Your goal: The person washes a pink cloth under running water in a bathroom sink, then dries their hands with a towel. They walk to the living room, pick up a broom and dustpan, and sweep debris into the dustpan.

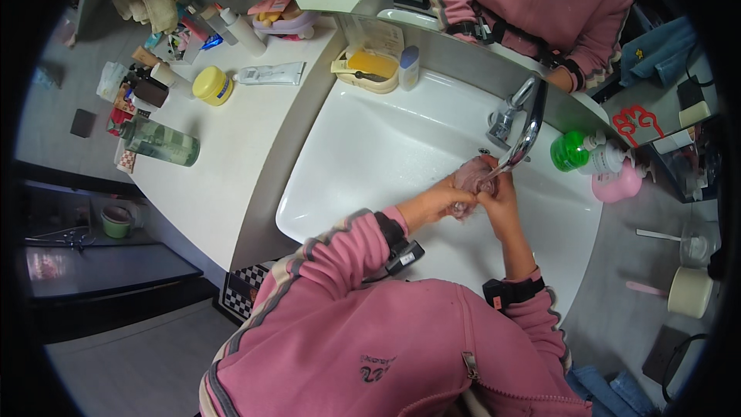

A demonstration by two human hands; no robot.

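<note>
Under the spout of a chrome faucet [527,133], over a white washbasin [370,168], both my hands grip a wet, crumpled pinkish-mauve cloth [473,176]. Water runs from the spout onto it. My left hand [443,200] holds its left side, with the fingers partly hidden by the folds. On the right side, my right hand [502,194] is closed around the cloth, its thumb close to the left one. Loose folds hang below the thumbs.
A soap dish [376,86] and a white bottle with a blue cap [408,69] stand on the basin's back left rim. Pump bottles, one green [569,152] and one pink [616,185], stand at right. A white counter [231,127] at left bears a yellow jar [212,86] and several bottles.
</note>
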